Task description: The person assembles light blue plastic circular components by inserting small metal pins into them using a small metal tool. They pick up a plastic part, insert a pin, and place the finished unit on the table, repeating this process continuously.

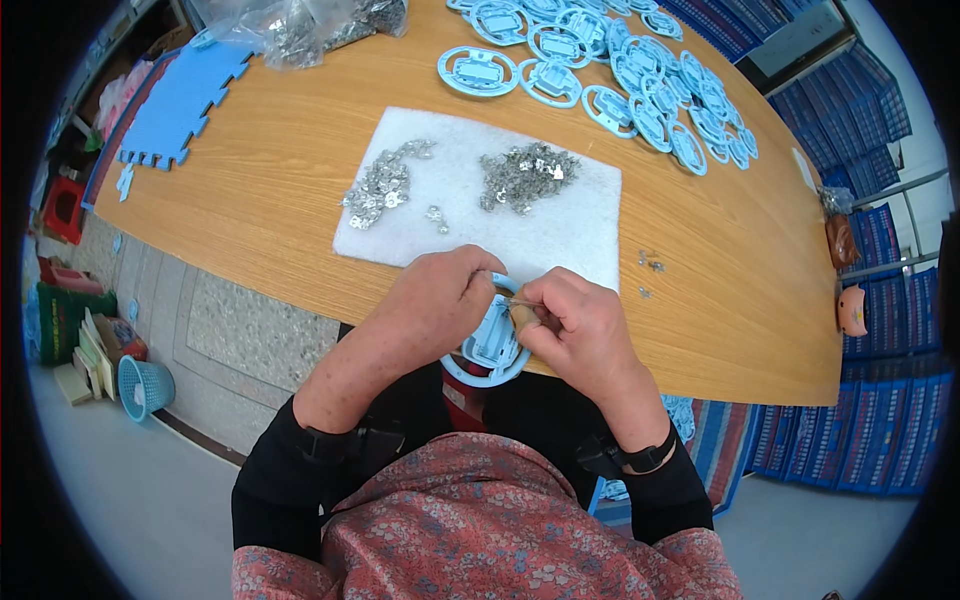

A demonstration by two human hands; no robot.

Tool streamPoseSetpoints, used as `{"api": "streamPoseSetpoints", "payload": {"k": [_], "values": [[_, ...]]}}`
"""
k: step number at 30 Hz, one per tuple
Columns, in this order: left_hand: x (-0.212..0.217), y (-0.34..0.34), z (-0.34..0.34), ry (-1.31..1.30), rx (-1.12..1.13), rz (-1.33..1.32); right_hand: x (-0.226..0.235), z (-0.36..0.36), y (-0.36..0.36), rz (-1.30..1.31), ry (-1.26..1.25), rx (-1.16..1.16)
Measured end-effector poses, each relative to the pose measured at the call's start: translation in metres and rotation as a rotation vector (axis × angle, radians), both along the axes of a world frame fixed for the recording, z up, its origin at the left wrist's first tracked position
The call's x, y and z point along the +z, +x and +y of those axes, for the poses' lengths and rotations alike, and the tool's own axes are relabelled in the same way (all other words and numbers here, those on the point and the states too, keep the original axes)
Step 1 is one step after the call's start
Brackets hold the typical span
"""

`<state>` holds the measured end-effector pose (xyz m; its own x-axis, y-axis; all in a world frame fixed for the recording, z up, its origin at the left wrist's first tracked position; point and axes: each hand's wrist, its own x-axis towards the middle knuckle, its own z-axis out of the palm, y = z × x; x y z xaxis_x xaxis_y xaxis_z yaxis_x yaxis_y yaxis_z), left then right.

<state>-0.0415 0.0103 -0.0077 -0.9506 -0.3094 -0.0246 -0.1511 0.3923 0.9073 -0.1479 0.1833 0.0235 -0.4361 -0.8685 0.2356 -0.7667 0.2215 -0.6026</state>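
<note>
A light-blue plastic toy steering wheel (491,345) is held over the table's near edge, above my lap. My left hand (437,300) is closed on its upper left rim, fingertips near the top. At its upper right, my right hand (577,325) pinches a thin metallic piece (517,302) against the wheel's inside; its exact kind is too small to tell. Just beyond my hands lies a white foam sheet (440,262). It carries a silvery pile of small metal parts (380,190) on the left, a darker metal pile (525,177) on the right and a few pieces between.
Many blue steering wheels (550,80) lie spread at the table's far right. Clear plastic bags of metal parts (300,30) and a blue foam mat (185,100) sit far left. Several loose metal bits (650,265) lie right of the sheet. A blue basket (145,387) stands on the floor.
</note>
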Motion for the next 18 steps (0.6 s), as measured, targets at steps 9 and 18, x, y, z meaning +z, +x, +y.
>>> {"api": "streamPoseSetpoints", "payload": {"k": [9, 18], "values": [[-0.003, 0.000, -0.002, -0.010, -0.003, 0.021, 0.016, -0.002, 0.016, 0.162, 0.095, 0.009], [-0.004, -0.001, -0.002, 0.046, 0.002, 0.001, 0.026, 0.013, 0.028, -0.012, 0.197, -0.178]]}}
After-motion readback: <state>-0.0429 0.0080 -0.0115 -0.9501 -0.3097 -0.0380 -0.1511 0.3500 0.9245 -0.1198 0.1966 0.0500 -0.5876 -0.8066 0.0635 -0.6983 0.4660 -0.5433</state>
